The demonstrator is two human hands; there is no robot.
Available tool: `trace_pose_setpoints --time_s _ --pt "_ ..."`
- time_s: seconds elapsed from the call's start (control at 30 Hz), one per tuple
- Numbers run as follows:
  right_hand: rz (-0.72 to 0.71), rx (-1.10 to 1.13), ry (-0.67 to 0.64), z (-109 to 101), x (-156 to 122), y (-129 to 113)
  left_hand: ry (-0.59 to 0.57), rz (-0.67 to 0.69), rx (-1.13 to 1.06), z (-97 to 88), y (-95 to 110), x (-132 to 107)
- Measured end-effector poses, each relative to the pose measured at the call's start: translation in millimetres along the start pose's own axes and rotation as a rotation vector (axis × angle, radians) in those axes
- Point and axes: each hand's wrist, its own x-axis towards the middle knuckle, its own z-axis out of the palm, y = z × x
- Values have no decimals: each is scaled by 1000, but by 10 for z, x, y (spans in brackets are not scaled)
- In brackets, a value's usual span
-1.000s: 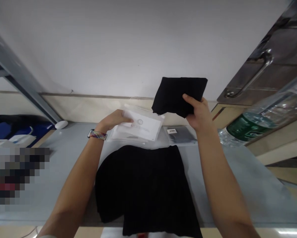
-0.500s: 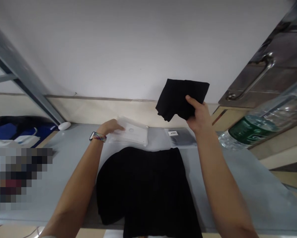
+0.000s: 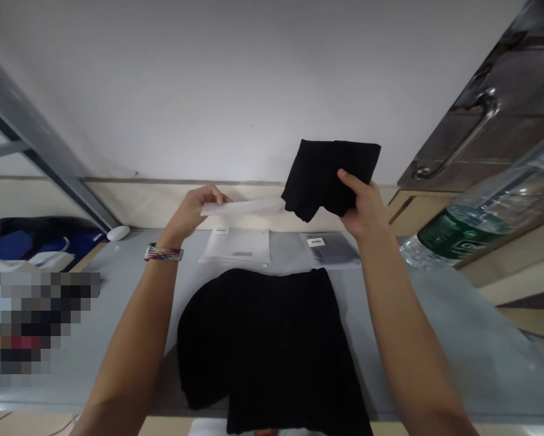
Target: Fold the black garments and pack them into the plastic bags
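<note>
My left hand point(image 3: 200, 209), with a colourful band on its wrist, pinches a translucent plastic bag point(image 3: 249, 207) and holds it up nearly edge-on. Below it on the grey table lies a stack of similar plastic bags point(image 3: 240, 245). My right hand point(image 3: 361, 203) grips a folded black garment point(image 3: 321, 172) in the air, thumb on its front. The bag's right end comes close to the garment's left edge; whether they touch I cannot tell. A larger black garment point(image 3: 272, 345) is spread on the table between my forearms, hanging over the front edge.
Behind the table point(image 3: 458, 345) rises a white wall. A flat package with a barcode label point(image 3: 331, 250) lies at the back. To the right are a green-labelled plastic bottle point(image 3: 463, 233) and a metal handle point(image 3: 463, 139). A white oval object point(image 3: 118, 233) sits back left.
My left hand has lifted one plastic bag off the stack, raising it toward the folded garment. The right hand and its garment have barely moved.
</note>
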Motion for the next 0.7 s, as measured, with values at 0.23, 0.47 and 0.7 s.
trace_pose_setpoints --time_s 0.23,0.47,0.7 --pt "62 92 19 42 -14 -16 -107 34 93 13 -760 -272" --pt "54 90 -32 66 -23 21 -80 58 419 -90 -1215 -358" --pt "57 77 -42 49 -25 15 -181 87 689 -180 -1332 -358"
